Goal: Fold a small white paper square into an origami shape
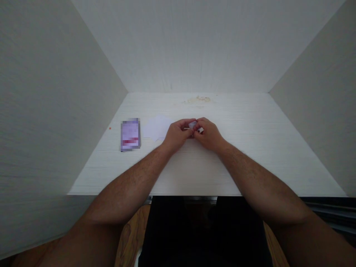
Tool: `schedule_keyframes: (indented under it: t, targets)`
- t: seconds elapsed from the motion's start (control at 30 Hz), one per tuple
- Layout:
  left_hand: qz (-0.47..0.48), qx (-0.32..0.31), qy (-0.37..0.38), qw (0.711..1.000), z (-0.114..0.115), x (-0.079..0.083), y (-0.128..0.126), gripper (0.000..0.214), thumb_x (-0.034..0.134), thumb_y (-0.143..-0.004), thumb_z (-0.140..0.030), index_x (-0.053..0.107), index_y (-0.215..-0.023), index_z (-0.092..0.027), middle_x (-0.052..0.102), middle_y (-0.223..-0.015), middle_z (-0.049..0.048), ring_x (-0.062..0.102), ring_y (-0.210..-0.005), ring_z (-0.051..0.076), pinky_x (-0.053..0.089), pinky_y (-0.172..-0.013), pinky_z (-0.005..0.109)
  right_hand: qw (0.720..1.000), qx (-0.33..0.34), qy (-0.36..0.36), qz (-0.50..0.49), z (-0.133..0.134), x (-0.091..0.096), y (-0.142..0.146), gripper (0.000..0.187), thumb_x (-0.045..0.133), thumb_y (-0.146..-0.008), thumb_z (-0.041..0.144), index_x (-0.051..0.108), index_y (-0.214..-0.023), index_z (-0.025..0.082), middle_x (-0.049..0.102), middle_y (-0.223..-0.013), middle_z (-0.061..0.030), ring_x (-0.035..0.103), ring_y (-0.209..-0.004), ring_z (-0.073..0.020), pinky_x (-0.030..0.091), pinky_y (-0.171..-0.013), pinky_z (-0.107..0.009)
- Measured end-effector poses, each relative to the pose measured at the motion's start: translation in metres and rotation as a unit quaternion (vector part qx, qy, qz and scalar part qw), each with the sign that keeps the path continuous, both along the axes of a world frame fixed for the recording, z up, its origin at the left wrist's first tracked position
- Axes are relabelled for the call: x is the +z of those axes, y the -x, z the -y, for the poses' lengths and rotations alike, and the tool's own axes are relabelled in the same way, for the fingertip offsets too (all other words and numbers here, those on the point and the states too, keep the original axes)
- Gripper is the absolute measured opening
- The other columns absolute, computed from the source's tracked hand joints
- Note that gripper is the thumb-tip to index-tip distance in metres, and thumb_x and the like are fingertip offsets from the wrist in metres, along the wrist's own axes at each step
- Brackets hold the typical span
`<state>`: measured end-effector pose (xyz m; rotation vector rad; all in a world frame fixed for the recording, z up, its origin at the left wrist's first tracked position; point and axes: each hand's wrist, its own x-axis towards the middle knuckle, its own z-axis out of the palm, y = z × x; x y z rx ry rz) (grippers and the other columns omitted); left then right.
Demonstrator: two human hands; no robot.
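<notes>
A small piece of white paper (192, 126) is pinched between my two hands, low over the middle of the white desk. My left hand (179, 134) grips its left side, thumb and fingers closed together. From the right, my right hand (208, 134) holds the other side with bent fingers. Most of the piece is hidden behind the fingers, so its exact shape cannot be made out. Just left of my left hand, several loose white paper sheets (157, 127) lie overlapping on the desk.
A phone-like flat object with a blurred, purplish face (130, 134) lies on the left of the desk (250, 159). Beside it is a tiny red dot (110, 128). A brownish stain (198, 99) marks the back. Pale panels enclose the left, right and back.
</notes>
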<state>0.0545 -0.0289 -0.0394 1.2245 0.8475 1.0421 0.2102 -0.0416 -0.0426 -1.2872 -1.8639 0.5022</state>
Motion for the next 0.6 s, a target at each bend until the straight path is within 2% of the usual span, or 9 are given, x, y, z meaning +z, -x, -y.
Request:
schedule_keyframes:
  t: [0.17,0.4,0.6]
  targets:
    - [-0.033,0.015,-0.034,0.999,0.0006,0.0056,-0.0001,0.044,0.072,-0.068,-0.006,0.07,-0.111,-0.014,0.063,-0.073,-0.0022,0.06,-0.064,0.008,0.057,-0.072,0.028,1.0,-0.014,0.012,-0.02,0.0009,0.0016,-0.0001,0.007,0.056,-0.074,0.017,0.051,-0.073,0.022,0.058,-0.082,-0.0024,0.054,-0.077,-0.0172,0.047,-0.068,-0.032]
    - [-0.028,-0.011,-0.036,0.999,0.0018,0.0087,0.0037,0.052,0.071,-0.068,-0.006,0.065,-0.119,-0.018,0.065,-0.091,0.001,0.066,-0.075,0.01,0.056,-0.074,0.028,0.997,-0.016,0.057,-0.058,0.0018,0.0029,0.0001,0.003,0.055,-0.078,0.023,0.053,-0.075,0.022,0.062,-0.083,-0.0018,0.056,-0.074,-0.0163,0.048,-0.065,-0.031]
    - [-0.035,-0.013,-0.053,0.998,-0.0006,0.0064,0.0038,0.049,0.068,-0.07,-0.004,0.064,-0.117,-0.016,0.067,-0.093,0.0027,0.065,-0.073,0.01,0.056,-0.071,0.026,0.995,-0.009,0.072,-0.074,0.0019,0.0027,0.0009,0.007,0.054,-0.079,0.024,0.053,-0.073,0.021,0.064,-0.081,-0.0013,0.057,-0.074,-0.0159,0.047,-0.065,-0.03]
